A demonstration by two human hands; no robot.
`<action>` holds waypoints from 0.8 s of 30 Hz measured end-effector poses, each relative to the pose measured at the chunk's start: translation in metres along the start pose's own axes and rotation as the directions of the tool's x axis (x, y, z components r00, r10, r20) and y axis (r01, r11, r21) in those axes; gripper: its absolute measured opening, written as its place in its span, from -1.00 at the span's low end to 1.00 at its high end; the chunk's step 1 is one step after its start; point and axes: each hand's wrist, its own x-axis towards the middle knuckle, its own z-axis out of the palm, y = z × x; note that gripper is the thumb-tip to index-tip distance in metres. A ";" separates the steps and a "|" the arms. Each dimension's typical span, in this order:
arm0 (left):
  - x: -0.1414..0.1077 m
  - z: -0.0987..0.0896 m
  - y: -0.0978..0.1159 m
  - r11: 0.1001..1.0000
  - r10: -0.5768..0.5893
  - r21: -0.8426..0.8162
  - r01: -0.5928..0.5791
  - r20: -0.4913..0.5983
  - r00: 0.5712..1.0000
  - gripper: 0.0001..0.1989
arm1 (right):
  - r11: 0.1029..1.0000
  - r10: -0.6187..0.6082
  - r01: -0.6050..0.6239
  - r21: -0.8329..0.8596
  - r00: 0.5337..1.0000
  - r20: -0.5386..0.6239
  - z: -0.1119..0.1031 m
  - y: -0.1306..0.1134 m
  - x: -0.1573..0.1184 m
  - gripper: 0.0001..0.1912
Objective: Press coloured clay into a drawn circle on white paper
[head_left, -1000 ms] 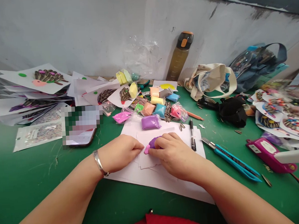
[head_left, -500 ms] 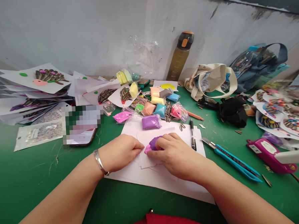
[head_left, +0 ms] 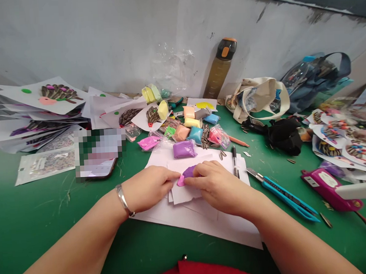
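Note:
A flattened patch of purple clay [head_left: 189, 172] lies on a small white sheet [head_left: 183, 196], with a small lump of pink clay [head_left: 181, 181] at its left edge. My left hand [head_left: 151, 187], wearing a silver bracelet [head_left: 122, 199], is closed, its forefinger tip against the upper left of the pink clay. From the other side, my right hand [head_left: 219, 186] covers part of the purple clay; its fingers are bent, and the forefinger presses at the pink clay's right edge. Both thumbs are partly hidden. Larger white paper [head_left: 237, 230] lies underneath.
Several bagged clay packets, including a purple packet [head_left: 184, 149], lie just beyond the paper. To the right are a pen [head_left: 235, 161], a blue utility knife [head_left: 289, 197] and a magenta device [head_left: 328, 188]. A phone [head_left: 102, 157] and stacked seed-decorated cards [head_left: 58, 94] occupy the left.
My left forefinger has stretched right onto the pink clay, which now looks flatter and wider. My right hand has shifted slightly right, and the small sheet has turned a little.

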 end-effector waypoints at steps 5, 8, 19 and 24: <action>0.000 0.000 0.003 0.999 0.009 0.053 -0.010 0.025 1.000 -0.71 | 1.000 0.005 -0.005 -0.005 1.000 0.023 -0.004 0.000 -0.001 -0.58; -0.001 0.001 0.004 0.997 0.006 0.082 -0.008 0.023 1.000 -0.71 | 1.000 -0.006 0.007 -0.014 0.998 0.062 -0.005 -0.002 -0.001 -0.58; -0.004 0.008 0.008 0.985 0.012 0.170 -0.015 0.022 1.000 -0.71 | 1.000 0.003 -0.004 0.019 0.999 0.051 -0.006 -0.003 0.000 -0.60; -0.003 0.007 0.007 0.991 -0.005 0.131 0.004 0.010 1.000 -0.70 | 0.998 0.060 -0.060 -0.032 0.998 -0.011 -0.001 -0.003 0.003 -0.61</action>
